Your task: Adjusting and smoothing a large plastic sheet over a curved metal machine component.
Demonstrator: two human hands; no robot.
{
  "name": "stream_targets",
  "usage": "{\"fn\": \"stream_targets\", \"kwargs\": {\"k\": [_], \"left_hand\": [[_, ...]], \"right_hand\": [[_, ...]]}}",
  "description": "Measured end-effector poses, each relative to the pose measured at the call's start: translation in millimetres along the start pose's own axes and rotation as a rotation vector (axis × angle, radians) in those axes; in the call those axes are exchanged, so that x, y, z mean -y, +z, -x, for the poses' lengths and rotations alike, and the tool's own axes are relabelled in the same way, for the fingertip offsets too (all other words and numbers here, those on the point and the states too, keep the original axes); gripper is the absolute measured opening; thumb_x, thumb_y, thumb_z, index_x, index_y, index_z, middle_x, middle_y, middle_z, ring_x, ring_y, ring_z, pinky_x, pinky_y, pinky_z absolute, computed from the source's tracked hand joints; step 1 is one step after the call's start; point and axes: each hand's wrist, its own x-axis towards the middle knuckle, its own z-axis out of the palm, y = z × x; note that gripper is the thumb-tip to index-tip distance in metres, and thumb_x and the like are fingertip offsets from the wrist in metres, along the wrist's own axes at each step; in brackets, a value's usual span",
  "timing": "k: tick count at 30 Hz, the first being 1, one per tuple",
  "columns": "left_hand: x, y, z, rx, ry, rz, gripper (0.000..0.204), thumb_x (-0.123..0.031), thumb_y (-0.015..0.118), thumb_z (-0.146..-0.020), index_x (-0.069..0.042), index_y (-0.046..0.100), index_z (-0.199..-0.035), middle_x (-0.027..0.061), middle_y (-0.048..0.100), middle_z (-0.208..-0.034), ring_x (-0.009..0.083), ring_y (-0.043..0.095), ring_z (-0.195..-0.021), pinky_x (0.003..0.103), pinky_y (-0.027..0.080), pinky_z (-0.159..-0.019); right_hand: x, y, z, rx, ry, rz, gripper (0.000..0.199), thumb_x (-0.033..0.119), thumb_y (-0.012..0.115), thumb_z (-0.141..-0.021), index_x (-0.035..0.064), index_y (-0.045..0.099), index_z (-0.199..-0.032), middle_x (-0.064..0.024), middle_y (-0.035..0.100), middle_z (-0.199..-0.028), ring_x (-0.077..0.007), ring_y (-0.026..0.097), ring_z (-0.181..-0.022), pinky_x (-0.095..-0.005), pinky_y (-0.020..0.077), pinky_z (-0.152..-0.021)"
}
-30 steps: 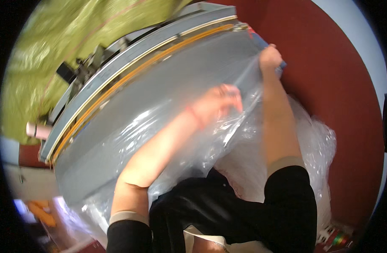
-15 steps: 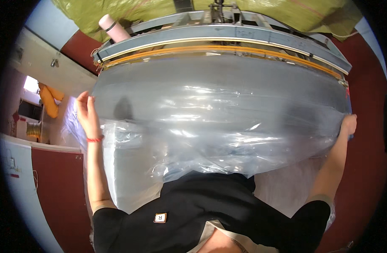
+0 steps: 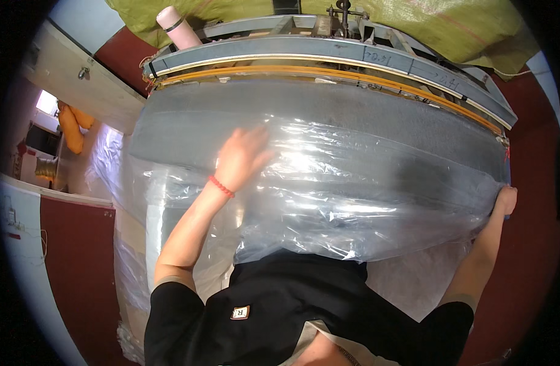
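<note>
A wide sheet of clear plastic film (image 3: 328, 177) lies in glossy creases over a grey work surface (image 3: 231, 97). Its near edge drapes against my black shirt. My left hand (image 3: 243, 155), with a red beaded bracelet on the wrist, is over the left-middle part of the film. Its fingers look stretched out and hold nothing, though motion blurs them; whether they touch the film I cannot tell. At the right end of the surface, my right hand (image 3: 507, 200) is closed on the side edge of the film. Its fingertips are mostly hidden.
Along the far side runs a grey metal frame (image 3: 261, 49) with an orange strip (image 3: 353, 74). A pink bottle-like cylinder (image 3: 178, 27) leans at its left end, before yellow-green sheeting (image 3: 438, 24). More clear plastic (image 3: 106, 155) hangs at the left, near a metal door (image 3: 87, 76).
My left hand has swept from the left end of the surface inward to the right, over the film. My right hand stays at the right edge. The view has shifted slightly.
</note>
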Motion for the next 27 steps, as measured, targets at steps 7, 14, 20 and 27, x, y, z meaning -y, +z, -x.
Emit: {"fn": "stream_targets", "kwargs": {"k": [7, 14, 20, 27], "left_hand": [[15.3, 29.8, -29.4, -0.295, -0.307, 0.081, 0.017, -0.018, 0.068, -0.068, -0.004, 0.059, -0.073, 0.0058, 0.055, -0.064, 0.0247, 0.051, -0.068, 0.034, 0.042, -0.059], [26.4, 19.5, -34.3, -0.221, -0.317, 0.082, 0.011, -0.011, 0.065, -0.067, -0.004, 0.059, -0.072, 0.0075, 0.055, -0.068, 0.0231, 0.051, -0.067, 0.033, 0.042, -0.062], [63.1, 9.2, -53.1, -0.601, -0.513, 0.651, 0.016, -0.018, 0.043, -0.083, -0.004, 0.051, -0.08, 0.0074, 0.051, -0.078, 0.0165, 0.048, -0.07, 0.03, 0.04, -0.066], [248.4, 54.7, -72.8, -0.783, -0.756, 0.667, 0.014, -0.02, 0.051, -0.082, -0.008, 0.048, -0.087, -0.0009, 0.046, -0.057, 0.0079, 0.041, -0.047, 0.02, 0.033, -0.042]], "right_hand": [[-90.5, 26.7, -67.7, 0.482, -0.022, -1.401, 0.034, 0.029, 0.056, -0.082, -0.003, 0.059, -0.092, -0.0061, 0.06, -0.086, -0.0154, 0.055, -0.078, -0.0285, 0.0445, -0.072], [-123.2, -16.6, -67.6, 0.112, 0.014, -1.41, 0.031, 0.025, 0.063, -0.077, -0.0015, 0.059, -0.094, -0.0075, 0.06, -0.087, -0.0166, 0.056, -0.079, -0.0278, 0.0444, -0.074], [-24.2, -39.1, -52.5, 0.069, -0.097, -1.307, 0.022, 0.019, 0.051, -0.08, 0.0015, 0.064, -0.084, -0.0052, 0.061, -0.077, -0.0147, 0.056, -0.067, -0.0258, 0.0438, -0.061], [134.5, 73.3, 10.6, 0.034, -0.255, -1.138, 0.029, 0.033, 0.054, -0.08, 0.0051, 0.06, -0.08, -0.0141, 0.061, -0.082, -0.0265, 0.057, -0.075, -0.0368, 0.0429, -0.072]]}}
